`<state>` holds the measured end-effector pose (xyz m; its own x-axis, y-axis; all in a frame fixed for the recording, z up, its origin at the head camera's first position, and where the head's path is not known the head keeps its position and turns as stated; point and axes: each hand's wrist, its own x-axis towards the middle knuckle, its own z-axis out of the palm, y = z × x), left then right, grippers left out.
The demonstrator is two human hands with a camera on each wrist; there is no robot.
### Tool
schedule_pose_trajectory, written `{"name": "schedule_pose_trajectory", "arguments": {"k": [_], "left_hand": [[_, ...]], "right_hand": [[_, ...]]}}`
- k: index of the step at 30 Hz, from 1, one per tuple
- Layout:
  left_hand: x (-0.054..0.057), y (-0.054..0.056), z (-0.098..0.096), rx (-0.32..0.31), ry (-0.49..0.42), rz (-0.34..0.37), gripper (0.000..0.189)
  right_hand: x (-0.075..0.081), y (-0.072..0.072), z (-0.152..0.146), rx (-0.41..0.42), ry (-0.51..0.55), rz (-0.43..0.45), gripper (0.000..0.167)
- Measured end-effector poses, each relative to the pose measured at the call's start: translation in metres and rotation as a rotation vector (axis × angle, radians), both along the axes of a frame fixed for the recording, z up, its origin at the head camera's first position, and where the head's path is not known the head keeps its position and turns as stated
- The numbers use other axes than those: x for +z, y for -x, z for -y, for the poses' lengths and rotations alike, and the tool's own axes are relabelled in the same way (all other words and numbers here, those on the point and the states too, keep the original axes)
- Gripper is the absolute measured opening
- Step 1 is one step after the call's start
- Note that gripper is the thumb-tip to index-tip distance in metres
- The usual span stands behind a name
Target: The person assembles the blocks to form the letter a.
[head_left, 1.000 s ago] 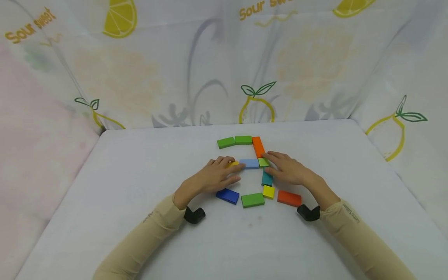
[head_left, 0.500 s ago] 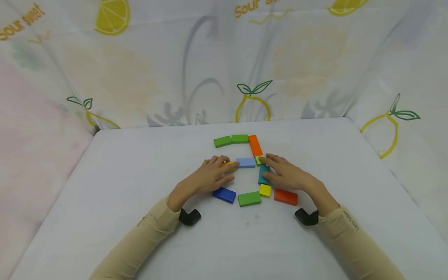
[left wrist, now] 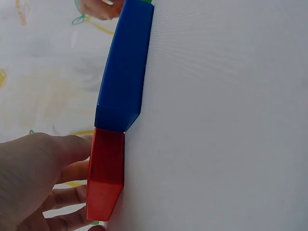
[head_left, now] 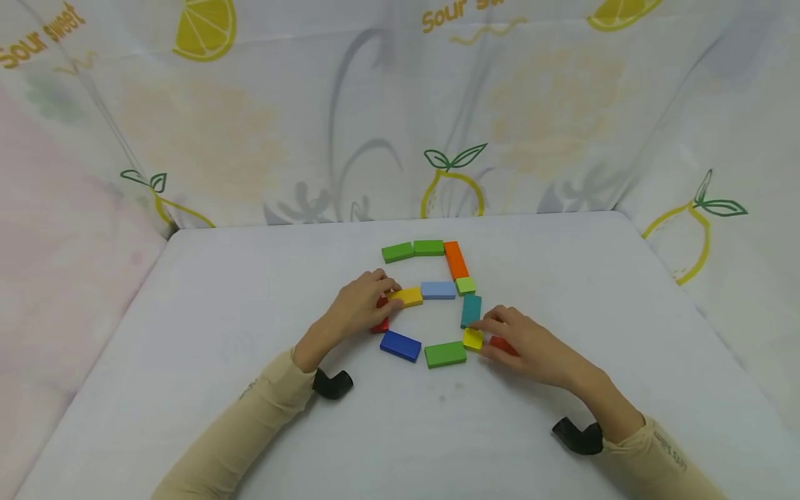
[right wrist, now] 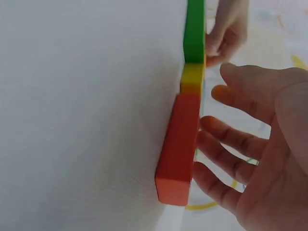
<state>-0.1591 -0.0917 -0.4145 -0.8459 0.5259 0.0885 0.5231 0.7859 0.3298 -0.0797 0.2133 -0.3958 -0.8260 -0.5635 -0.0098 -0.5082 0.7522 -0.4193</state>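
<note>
My left hand (head_left: 356, 305) is at the left end of a yellow-orange block (head_left: 408, 297), its fingertips and thumb on either side of that end. Partly under the palm lies a red block (head_left: 381, 323); in the left wrist view the red block (left wrist: 106, 168) meets the end of a blue block (left wrist: 126, 67). My right hand (head_left: 531, 347) hovers by a small yellow block (head_left: 473, 338) and partly covers another red block (head_left: 502, 344). Seen from the right wrist, its fingers are spread and loosely bent beside the red block (right wrist: 179, 144), with nothing held.
Further flat blocks lie on the white table: two green ones (head_left: 428, 248) at the back, an orange (head_left: 456, 260), a light green (head_left: 465, 285), a teal (head_left: 471, 311), a light blue (head_left: 438, 290) and a front green block (head_left: 446, 354). A lemon-printed cloth (head_left: 287, 139) hangs behind.
My right hand has moved from the light green and teal blocks towards the front, over the red block. My left hand has shifted slightly left, uncovering more of the yellow-orange block and a red one.
</note>
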Motion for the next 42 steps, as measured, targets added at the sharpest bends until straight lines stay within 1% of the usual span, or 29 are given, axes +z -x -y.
{"name": "schedule_pose_trajectory", "arguments": {"k": [4, 6, 10, 15, 21, 25, 28, 30, 33, 38, 42], "left_hand": [[0.002, 0.001, -0.003, 0.038, 0.019, 0.019, 0.033], [0.003, 0.001, -0.004, 0.048, 0.026, 0.027, 0.033], [0.003, 0.002, -0.006, 0.048, 0.028, 0.032, 0.032], [0.001, 0.001, -0.004, 0.031, 0.005, 0.015, 0.031], [0.001, 0.000, -0.004, 0.015, -0.010, 0.012, 0.032], [0.000, 0.001, -0.002, 0.013, -0.034, 0.026, 0.035], [0.002, 0.000, 0.006, 0.002, -0.073, 0.027, 0.036], [0.003, -0.003, 0.014, -0.009, -0.094, 0.017, 0.036], [0.004, -0.011, 0.029, -0.053, -0.100, 0.005, 0.036], [0.003, -0.027, 0.049, -0.097, -0.080, 0.040, 0.040], [0.001, -0.032, 0.055, -0.132, -0.085, 0.067, 0.042]], "right_hand": [[0.000, -0.009, 0.005, 0.037, -0.042, -0.057, 0.033], [-0.001, -0.011, 0.006, 0.041, -0.051, -0.083, 0.032], [-0.003, -0.011, 0.005, 0.046, -0.040, -0.105, 0.033], [-0.004, -0.011, 0.003, 0.049, -0.021, -0.080, 0.034], [-0.005, -0.013, 0.001, 0.044, -0.016, -0.050, 0.035], [-0.003, -0.015, -0.001, 0.001, 0.005, -0.033, 0.041], [-0.002, -0.017, -0.007, -0.042, 0.020, -0.036, 0.046], [-0.001, -0.017, -0.011, -0.059, 0.008, -0.030, 0.047], [0.000, -0.016, -0.018, -0.076, -0.027, 0.002, 0.047], [0.004, -0.012, -0.026, -0.072, -0.057, 0.046, 0.040], [0.002, -0.009, -0.026, -0.049, -0.048, 0.056, 0.034]]}}
